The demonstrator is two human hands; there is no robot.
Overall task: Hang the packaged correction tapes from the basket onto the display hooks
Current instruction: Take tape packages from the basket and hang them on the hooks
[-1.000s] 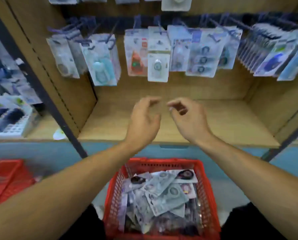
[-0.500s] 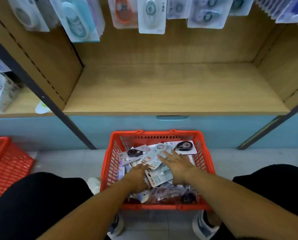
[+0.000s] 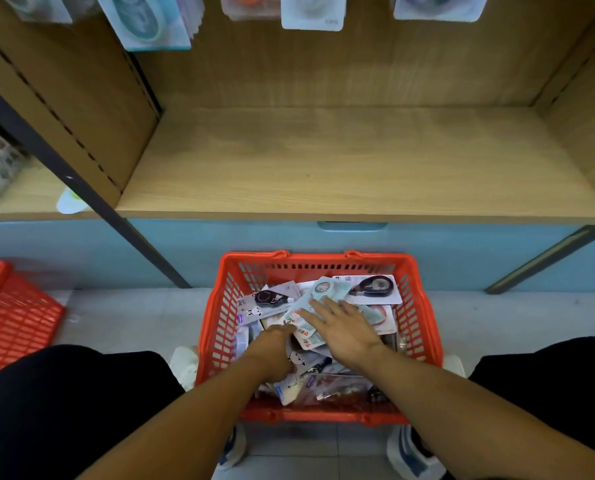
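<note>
Both your hands are down in the orange plastic slotted basket (image 3: 216, 327) on the pale tiled floor, right between your knees. Your right hand (image 3: 344, 329) is spread flat, fingers loose, resting on the heap of carded correction tape packs (image 3: 368, 289), not gripping any. Your left hand (image 3: 272, 351) is curled down into the pile, and I can't tell if it's got hold of a pack. A few packs already dangle at the top edge above the bare wooden shelf (image 3: 341, 168). A second orange basket (image 3: 9, 317) sits off to your left.

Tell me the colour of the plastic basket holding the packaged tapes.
Red-orange plastic basket, clearest in the head view.
</note>
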